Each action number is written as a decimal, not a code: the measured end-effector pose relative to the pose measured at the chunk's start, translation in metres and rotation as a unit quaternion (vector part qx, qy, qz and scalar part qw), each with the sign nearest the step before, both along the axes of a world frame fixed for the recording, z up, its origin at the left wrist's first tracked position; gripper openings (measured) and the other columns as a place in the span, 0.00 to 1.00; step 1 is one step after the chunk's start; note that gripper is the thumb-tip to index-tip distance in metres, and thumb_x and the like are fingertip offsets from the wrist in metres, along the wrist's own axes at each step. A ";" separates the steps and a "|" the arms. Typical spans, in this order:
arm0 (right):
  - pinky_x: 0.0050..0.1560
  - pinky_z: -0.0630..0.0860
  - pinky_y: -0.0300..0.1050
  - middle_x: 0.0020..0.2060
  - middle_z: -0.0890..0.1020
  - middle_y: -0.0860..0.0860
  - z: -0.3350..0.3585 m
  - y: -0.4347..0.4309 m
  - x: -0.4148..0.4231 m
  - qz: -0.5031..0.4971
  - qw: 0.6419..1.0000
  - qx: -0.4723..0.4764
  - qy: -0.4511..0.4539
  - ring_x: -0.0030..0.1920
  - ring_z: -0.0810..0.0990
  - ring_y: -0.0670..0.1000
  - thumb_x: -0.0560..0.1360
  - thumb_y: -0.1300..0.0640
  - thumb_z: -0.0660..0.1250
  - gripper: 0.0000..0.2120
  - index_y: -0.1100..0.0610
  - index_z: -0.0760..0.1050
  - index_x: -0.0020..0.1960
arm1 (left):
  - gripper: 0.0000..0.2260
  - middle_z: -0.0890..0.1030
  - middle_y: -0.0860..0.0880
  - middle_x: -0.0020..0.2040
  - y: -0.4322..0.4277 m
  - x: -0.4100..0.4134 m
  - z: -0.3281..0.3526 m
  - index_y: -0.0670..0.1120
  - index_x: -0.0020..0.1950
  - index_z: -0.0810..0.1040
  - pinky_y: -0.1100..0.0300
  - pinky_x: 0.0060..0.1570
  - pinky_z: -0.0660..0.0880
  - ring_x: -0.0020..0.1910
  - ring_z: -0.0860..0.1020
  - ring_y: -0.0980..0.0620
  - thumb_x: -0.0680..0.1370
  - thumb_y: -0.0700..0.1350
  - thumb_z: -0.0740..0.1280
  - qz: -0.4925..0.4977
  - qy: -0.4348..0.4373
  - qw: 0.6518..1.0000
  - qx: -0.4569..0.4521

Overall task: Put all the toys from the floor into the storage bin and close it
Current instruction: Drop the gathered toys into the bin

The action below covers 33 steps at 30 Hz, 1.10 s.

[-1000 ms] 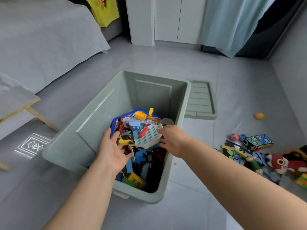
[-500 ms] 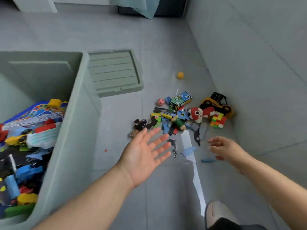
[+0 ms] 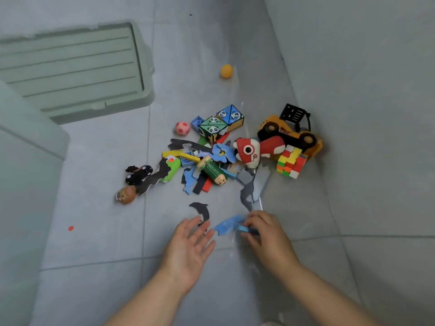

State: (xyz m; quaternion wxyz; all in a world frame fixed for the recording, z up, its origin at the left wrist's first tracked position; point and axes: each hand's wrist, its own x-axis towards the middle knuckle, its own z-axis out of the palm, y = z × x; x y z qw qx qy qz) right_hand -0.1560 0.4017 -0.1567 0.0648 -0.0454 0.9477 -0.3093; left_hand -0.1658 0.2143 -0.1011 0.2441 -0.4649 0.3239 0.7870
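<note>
The right hand (image 3: 266,234) is low over the floor (image 3: 94,243), its fingers curled in and pinching a thin blue stick (image 3: 247,229). A flat blue foam piece (image 3: 227,224) lies on the floor touching those fingertips on their left. The left hand (image 3: 188,250) is just beside it, fingers spread wide, holding nothing. A dark dolphin cut-out (image 3: 201,208) lies at its fingertips, and whether they touch it I cannot tell.

Beyond both hands, the toy pile sits toward the floor's right edge by the wall (image 3: 376,90). It includes 2 joined panda cubes (image 3: 221,123), a red-and-white plush (image 3: 249,151), a multicoloured block cube (image 3: 292,164) and a yellow truck (image 3: 289,130) against the wall. An orange ball (image 3: 226,71) lies apart, farther back. The storage bin (image 3: 23,149) stands at the left edge, well apart from both hands, with its lid (image 3: 70,71) flat on the floor behind it.
</note>
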 end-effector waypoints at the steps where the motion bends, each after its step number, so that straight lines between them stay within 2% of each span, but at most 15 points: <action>1: 0.54 0.72 0.39 0.54 0.79 0.50 0.000 -0.006 -0.007 0.039 0.999 -0.007 0.030 0.54 0.72 0.47 0.67 0.61 0.74 0.09 0.54 0.76 0.45 | 0.18 0.79 0.44 0.56 0.002 -0.003 -0.003 0.45 0.64 0.73 0.50 0.59 0.68 0.53 0.76 0.47 0.81 0.52 0.54 0.016 -0.002 1.000 0.011; 3: 0.52 0.75 0.40 0.53 0.82 0.50 -0.006 -0.014 -0.023 0.135 0.988 0.020 0.066 0.54 0.77 0.50 0.61 0.60 0.77 0.13 0.53 0.76 0.42 | 0.19 0.79 0.43 0.56 0.001 -0.008 -0.008 0.44 0.65 0.73 0.50 0.55 0.71 0.55 0.76 0.46 0.81 0.53 0.53 0.048 -0.002 0.998 0.037; 5: 0.47 0.79 0.43 0.47 0.83 0.50 -0.013 -0.018 -0.034 0.198 0.978 0.033 0.059 0.47 0.81 0.53 0.59 0.61 0.77 0.14 0.54 0.76 0.41 | 0.20 0.79 0.42 0.57 -0.002 -0.010 -0.010 0.43 0.64 0.74 0.51 0.51 0.73 0.56 0.76 0.45 0.81 0.53 0.53 0.075 0.001 0.996 0.054; 9: 0.37 0.75 0.40 0.42 0.79 0.53 -0.017 -0.013 -0.037 0.189 0.981 0.027 0.028 0.38 0.78 0.54 0.60 0.64 0.76 0.13 0.58 0.74 0.40 | 0.21 0.79 0.42 0.59 -0.010 -0.005 -0.014 0.43 0.64 0.75 0.51 0.55 0.71 0.58 0.76 0.46 0.81 0.54 0.53 0.097 0.016 0.993 0.067; 11: 0.38 0.71 0.40 0.41 0.76 0.51 -0.008 -0.023 -0.032 0.070 0.995 -0.068 -0.035 0.38 0.75 0.47 0.65 0.66 0.72 0.09 0.57 0.74 0.40 | 0.21 0.79 0.43 0.60 -0.013 -0.001 -0.017 0.44 0.63 0.75 0.50 0.58 0.69 0.60 0.75 0.46 0.80 0.55 0.53 0.087 0.015 0.994 0.069; 13: 0.38 0.71 0.40 0.37 0.77 0.49 0.011 -0.047 -0.023 -0.075 0.963 -0.223 -0.129 0.35 0.73 0.42 0.68 0.65 0.72 0.10 0.52 0.73 0.38 | 0.21 0.80 0.43 0.59 -0.014 0.003 -0.019 0.45 0.62 0.77 0.49 0.56 0.71 0.59 0.76 0.44 0.79 0.56 0.54 0.067 0.010 0.994 0.082; 15: 0.39 0.75 0.43 0.38 0.79 0.50 0.034 -0.075 -0.013 -0.093 0.918 -0.334 -0.194 0.37 0.76 0.46 0.66 0.62 0.74 0.14 0.46 0.73 0.39 | 0.21 0.82 0.43 0.55 -0.015 0.007 -0.020 0.46 0.59 0.78 0.49 0.51 0.73 0.53 0.79 0.44 0.79 0.57 0.54 0.062 0.009 0.992 0.107; 16: 0.40 0.76 0.41 0.41 0.79 0.49 0.044 -0.086 -0.009 -0.067 0.915 -0.343 -0.201 0.39 0.77 0.46 0.65 0.59 0.75 0.15 0.42 0.74 0.41 | 0.20 0.82 0.43 0.54 -0.017 0.009 -0.019 0.45 0.58 0.79 0.49 0.50 0.74 0.51 0.80 0.44 0.79 0.56 0.54 0.065 0.013 0.992 0.111; 19: 0.42 0.71 0.32 0.46 0.76 0.46 0.049 -0.090 -0.019 -0.064 0.943 -0.293 -0.147 0.42 0.75 0.42 0.68 0.49 0.72 0.12 0.43 0.73 0.49 | 0.15 0.81 0.43 0.52 -0.027 0.011 -0.019 0.44 0.52 0.79 0.50 0.51 0.74 0.51 0.79 0.44 0.80 0.50 0.56 0.102 0.024 0.991 0.087; 21: 0.45 0.70 0.36 0.51 0.74 0.48 0.038 -0.081 -0.037 -0.078 0.976 -0.161 -0.123 0.44 0.74 0.43 0.73 0.49 0.68 0.13 0.49 0.72 0.55 | 0.14 0.79 0.45 0.50 -0.038 0.011 -0.018 0.43 0.49 0.79 0.50 0.47 0.74 0.48 0.78 0.47 0.81 0.48 0.56 0.136 0.024 0.988 0.072; 22: 0.49 0.71 0.39 0.55 0.72 0.49 0.030 -0.079 -0.044 -0.056 0.987 -0.081 -0.129 0.49 0.74 0.46 0.73 0.49 0.68 0.18 0.50 0.70 0.61 | 0.15 0.79 0.46 0.49 -0.042 0.011 -0.017 0.44 0.49 0.78 0.50 0.47 0.75 0.48 0.77 0.48 0.81 0.49 0.55 0.147 0.027 0.986 0.070; 24: 0.56 0.71 0.44 0.63 0.67 0.52 0.017 -0.084 -0.051 0.048 0.986 0.047 -0.151 0.60 0.69 0.52 0.73 0.48 0.67 0.28 0.50 0.62 0.69 | 0.16 0.79 0.46 0.50 -0.049 0.012 -0.016 0.44 0.50 0.78 0.50 0.48 0.74 0.49 0.77 0.48 0.81 0.50 0.54 0.165 0.037 0.983 0.072; 27: 0.53 0.74 0.49 0.66 0.64 0.53 0.004 -0.098 -0.043 0.187 0.964 0.144 -0.123 0.61 0.66 0.56 0.73 0.54 0.63 0.28 0.51 0.59 0.71 | 0.17 0.79 0.45 0.53 -0.054 0.014 -0.014 0.44 0.53 0.78 0.49 0.51 0.73 0.52 0.77 0.46 0.82 0.51 0.52 0.175 0.061 0.980 0.073; 30: 0.52 0.75 0.49 0.63 0.65 0.54 0.000 -0.099 -0.037 0.154 0.973 0.125 -0.121 0.57 0.71 0.57 0.73 0.57 0.63 0.26 0.53 0.62 0.69 | 0.17 0.79 0.45 0.55 -0.059 0.016 -0.012 0.45 0.55 0.78 0.47 0.55 0.72 0.55 0.77 0.44 0.82 0.50 0.52 0.176 0.081 0.978 0.073; 33: 0.53 0.73 0.41 0.60 0.67 0.52 0.020 -0.095 -0.041 -0.004 0.987 -0.039 -0.159 0.53 0.75 0.53 0.69 0.56 0.70 0.28 0.52 0.64 0.67 | 0.17 0.78 0.44 0.58 -0.059 0.016 -0.013 0.44 0.51 0.78 0.45 0.55 0.71 0.55 0.77 0.41 0.82 0.50 0.52 0.172 0.077 0.979 0.074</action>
